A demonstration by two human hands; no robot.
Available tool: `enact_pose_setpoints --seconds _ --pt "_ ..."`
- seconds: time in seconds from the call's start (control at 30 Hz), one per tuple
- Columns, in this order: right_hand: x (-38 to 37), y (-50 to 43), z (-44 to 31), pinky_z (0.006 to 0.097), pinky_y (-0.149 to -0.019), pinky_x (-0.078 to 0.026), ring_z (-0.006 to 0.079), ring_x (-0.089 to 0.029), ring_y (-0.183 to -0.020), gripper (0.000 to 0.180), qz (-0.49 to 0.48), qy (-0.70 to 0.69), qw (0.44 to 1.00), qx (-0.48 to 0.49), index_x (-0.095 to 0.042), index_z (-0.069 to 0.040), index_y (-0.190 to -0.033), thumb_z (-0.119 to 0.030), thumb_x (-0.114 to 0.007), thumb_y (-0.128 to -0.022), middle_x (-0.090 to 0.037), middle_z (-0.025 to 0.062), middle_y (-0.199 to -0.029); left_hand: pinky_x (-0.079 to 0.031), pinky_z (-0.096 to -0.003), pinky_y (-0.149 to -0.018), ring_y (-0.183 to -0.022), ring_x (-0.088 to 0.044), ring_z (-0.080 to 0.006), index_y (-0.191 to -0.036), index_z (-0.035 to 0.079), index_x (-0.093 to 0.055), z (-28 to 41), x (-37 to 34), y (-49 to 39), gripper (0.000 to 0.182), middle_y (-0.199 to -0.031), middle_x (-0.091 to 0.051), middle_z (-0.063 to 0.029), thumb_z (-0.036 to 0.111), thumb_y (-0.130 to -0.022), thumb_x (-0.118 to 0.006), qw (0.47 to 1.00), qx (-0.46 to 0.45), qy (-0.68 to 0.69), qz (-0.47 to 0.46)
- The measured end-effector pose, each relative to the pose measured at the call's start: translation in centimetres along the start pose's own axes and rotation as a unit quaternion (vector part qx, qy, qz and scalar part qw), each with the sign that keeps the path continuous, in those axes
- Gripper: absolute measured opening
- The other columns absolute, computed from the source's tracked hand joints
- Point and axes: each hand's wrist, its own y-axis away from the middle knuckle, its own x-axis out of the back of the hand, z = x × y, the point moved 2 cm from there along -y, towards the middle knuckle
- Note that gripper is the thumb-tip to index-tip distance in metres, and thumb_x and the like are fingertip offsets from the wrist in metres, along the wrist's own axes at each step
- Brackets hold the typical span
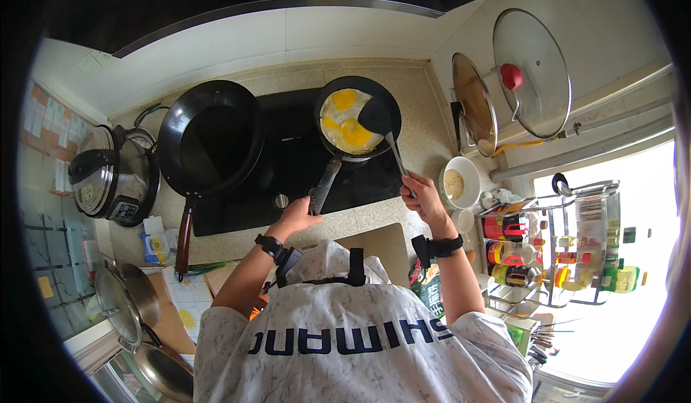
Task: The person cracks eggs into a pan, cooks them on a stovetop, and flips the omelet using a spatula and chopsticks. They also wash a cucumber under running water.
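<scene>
A small black frying pan sits on the right side of the black glass cooktop. Fried eggs with several yellow yolk patches lie in it. My left hand grips the end of the pan's dark handle. In my right hand is the metal shaft of a spatula. Its black blade rests over the right part of the eggs and hides some of them. Left of the frying pan stands a large black wok, its brown handle pointing towards me.
A white bowl with pale contents stands right of the cooktop. Beyond it is a metal rack of condiment bottles. Glass lids hang on the right wall. An electric pressure cooker stands far left, above stacked pots.
</scene>
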Motion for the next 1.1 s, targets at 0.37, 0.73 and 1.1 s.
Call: enact_pose_setpoints --seconds 0.37,0.73,1.1 --pt "-1.6 -6.1 0.7 0.0488 -0.069 -0.050 0.0412 -0.062 -0.076 0.050 0.188 0.675 0.676 0.230 -0.046 -0.010 -0.132 -0.007 -0.052 -0.082 -0.062 0.0238 -0.088 -0.051 -0.0428 -0.073 -0.081 -0.064 -0.0348 -0.094 0.003 -0.056 1.3 3.7 0.6 0.040 -0.080 -0.066 -0.0156 0.029 -0.067 -0.069 0.990 0.041 -0.133 -0.007" --pt "5.5 3.1 1.2 0.0474 -0.063 -0.051 0.0407 -0.062 -0.071 0.051 0.166 0.686 0.665 0.244 -0.046 -0.012 -0.131 -0.006 -0.053 -0.081 -0.061 0.0224 -0.087 -0.049 -0.0419 -0.063 -0.073 -0.062 -0.0315 -0.088 0.004 -0.054 1.8 3.4 2.2 0.045 -0.070 -0.062 -0.0107 0.041 -0.072 -0.073 0.987 0.013 -0.141 0.072" --pt "3.0 1.9 0.2 0.0465 -0.068 -0.051 0.0411 -0.062 -0.074 0.050 0.166 0.673 0.689 0.210 -0.049 -0.012 -0.129 -0.006 -0.053 -0.080 -0.061 0.0217 -0.086 -0.049 -0.0367 -0.059 -0.068 -0.064 -0.0276 -0.100 0.002 -0.060 2.2 4.5 5.0 0.048 -0.070 -0.065 -0.0103 0.040 -0.074 -0.073 0.990 -0.006 -0.113 0.086"
